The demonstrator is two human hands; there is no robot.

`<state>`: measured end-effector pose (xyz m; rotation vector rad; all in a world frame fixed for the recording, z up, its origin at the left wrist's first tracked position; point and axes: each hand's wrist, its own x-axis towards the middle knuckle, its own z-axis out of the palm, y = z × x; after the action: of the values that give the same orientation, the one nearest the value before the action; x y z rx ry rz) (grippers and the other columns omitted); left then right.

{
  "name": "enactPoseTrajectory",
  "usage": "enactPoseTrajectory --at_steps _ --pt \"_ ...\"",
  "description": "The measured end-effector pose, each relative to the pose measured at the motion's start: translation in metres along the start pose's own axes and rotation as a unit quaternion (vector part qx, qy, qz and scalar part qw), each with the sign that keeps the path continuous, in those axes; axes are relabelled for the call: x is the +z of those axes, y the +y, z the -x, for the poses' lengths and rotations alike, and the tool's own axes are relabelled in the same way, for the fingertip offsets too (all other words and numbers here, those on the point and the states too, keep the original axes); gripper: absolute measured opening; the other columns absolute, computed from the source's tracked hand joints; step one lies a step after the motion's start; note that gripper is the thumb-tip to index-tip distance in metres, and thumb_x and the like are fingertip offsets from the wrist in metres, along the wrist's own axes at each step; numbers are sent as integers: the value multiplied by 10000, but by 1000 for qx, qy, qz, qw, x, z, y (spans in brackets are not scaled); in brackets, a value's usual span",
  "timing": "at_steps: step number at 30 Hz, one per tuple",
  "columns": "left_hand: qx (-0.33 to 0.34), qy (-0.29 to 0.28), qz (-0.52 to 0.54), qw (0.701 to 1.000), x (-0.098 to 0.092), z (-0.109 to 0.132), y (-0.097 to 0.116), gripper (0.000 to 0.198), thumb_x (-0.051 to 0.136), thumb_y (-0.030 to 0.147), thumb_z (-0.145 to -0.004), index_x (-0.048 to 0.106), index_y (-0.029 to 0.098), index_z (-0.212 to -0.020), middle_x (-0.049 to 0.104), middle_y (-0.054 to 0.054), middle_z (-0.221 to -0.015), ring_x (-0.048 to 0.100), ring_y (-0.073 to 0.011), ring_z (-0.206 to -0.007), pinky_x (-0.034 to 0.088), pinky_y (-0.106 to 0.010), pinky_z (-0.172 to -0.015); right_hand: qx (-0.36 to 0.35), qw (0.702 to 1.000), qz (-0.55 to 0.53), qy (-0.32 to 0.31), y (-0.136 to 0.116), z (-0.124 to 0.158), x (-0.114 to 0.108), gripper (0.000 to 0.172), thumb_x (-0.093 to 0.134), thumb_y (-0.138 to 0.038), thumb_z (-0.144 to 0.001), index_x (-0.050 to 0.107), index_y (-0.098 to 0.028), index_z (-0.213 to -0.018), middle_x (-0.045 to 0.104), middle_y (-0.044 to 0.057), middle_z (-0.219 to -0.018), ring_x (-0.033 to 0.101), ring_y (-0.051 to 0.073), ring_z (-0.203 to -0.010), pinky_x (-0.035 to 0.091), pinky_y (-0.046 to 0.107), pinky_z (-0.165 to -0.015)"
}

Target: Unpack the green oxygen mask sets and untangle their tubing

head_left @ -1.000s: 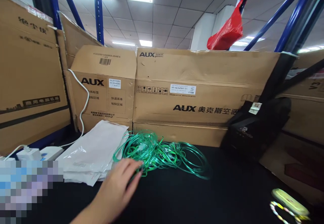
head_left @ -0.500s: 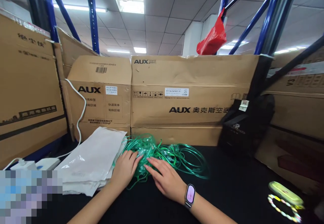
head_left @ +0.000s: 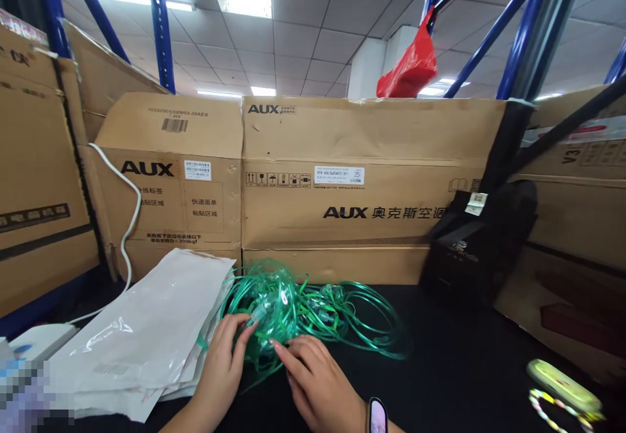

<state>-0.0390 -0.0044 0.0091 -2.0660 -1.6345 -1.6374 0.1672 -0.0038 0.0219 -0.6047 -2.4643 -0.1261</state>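
Note:
A tangled heap of translucent green tubing (head_left: 281, 289) with clear plastic pieces and bright green straps lies on the black tabletop in front of me. At its near left side, my left hand (head_left: 225, 355) has thumb and forefinger closed on part of the tubing, close to a clear plastic piece. My right hand (head_left: 320, 377), wearing a watch (head_left: 377, 415), has its fingertips drawn in on a green strand at the front of the heap. Exactly what lies between those fingertips is partly hidden. Looser coils (head_left: 381, 322) spread to the right.
White plastic bags (head_left: 141, 328) are stacked left of the tubing, with a white cable (head_left: 132, 224) behind. Cardboard boxes (head_left: 372, 139) wall the back. A black bag (head_left: 469, 250) stands at back right. A yellow-green case (head_left: 562, 384) and a beaded loop (head_left: 548, 410) lie at right.
My view has shifted slightly. Both hands have come down toward the near side of the heap, and their fingertips have closed in on the green strands.

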Motion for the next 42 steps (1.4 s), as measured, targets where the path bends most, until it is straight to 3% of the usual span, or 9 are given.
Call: enactPoseTrajectory --at_steps 4,11,18,22,25,29,32,35,42 --pt "60 32 -52 996 -1 2 6 139 443 262 -865 549 216 -943 575 -53 -883 562 -213 -848 487 -380 -742 10 999 -20 28 0 1 1 621 377 -37 -806 236 -195 -1391 561 94 -1052 514 188 -994 400 432 -963" --pt "192 100 -205 955 -13 -9 18 206 523 140 -812 599 185 -998 505 -83 -890 491 -215 -804 443 -365 -712 14 993 39 110 -1 3 -7 661 381 -1 -768 265 -218 -1381 398 120 -1329 369 232 -1216 405 427 -955" --pt "130 45 -169 976 -10 -19 22 139 509 227 -829 623 189 -900 497 -94 -989 500 -251 -926 430 -425 -808 22 999 50 0 -1 -3 -8 590 423 -33 -763 376 -221 -1320 438 100 -1324 457 225 -1096 415 422 -905" --pt "78 63 -100 990 -14 -17 23 133 448 263 -865 557 214 -924 506 -68 -976 508 -241 -969 434 -424 -830 74 996 39 25 2 -2 -3 495 427 -34 -778 466 -213 -1239 501 109 -1233 475 229 -1053 414 416 -884" --pt "88 64 -72 991 -14 -11 22 124 422 264 -878 519 219 -941 552 -49 -881 556 -218 -862 468 -384 -756 125 988 -22 85 6 -1 -3 369 412 -77 -826 528 -212 -1150 550 104 -1108 499 217 -1001 425 398 -859" --pt "163 -19 -58 985 -5 2 20 122 433 218 -879 520 203 -962 617 -36 -810 593 -182 -752 491 -311 -670 234 923 -249 178 11 -1 -3 238 357 -287 -917 571 -196 -967 583 61 -894 551 171 -849 451 319 -779" --pt "207 -52 -51 976 2 11 18 122 455 209 -870 532 197 -964 640 -29 -790 605 -171 -727 500 -283 -664 316 836 -419 159 13 -3 3 356 320 -440 -913 527 -171 -806 557 18 -717 541 116 -592 440 247 -570" --pt "200 -67 -39 977 3 15 17 130 471 207 -865 534 203 -979 651 -30 -807 609 -165 -730 504 -269 -668 342 777 -508 148 13 -3 13 339 423 -522 -848 456 -185 -848 516 -25 -699 475 66 -444 360 196 -421" --pt "211 -71 -38 974 -2 15 18 140 486 240 -861 537 204 -986 670 -26 -791 623 -153 -697 510 -251 -659 340 741 -542 203 8 2 19 376 593 -495 -754 384 -239 -933 433 -70 -688 404 47 -418 376 175 -374"
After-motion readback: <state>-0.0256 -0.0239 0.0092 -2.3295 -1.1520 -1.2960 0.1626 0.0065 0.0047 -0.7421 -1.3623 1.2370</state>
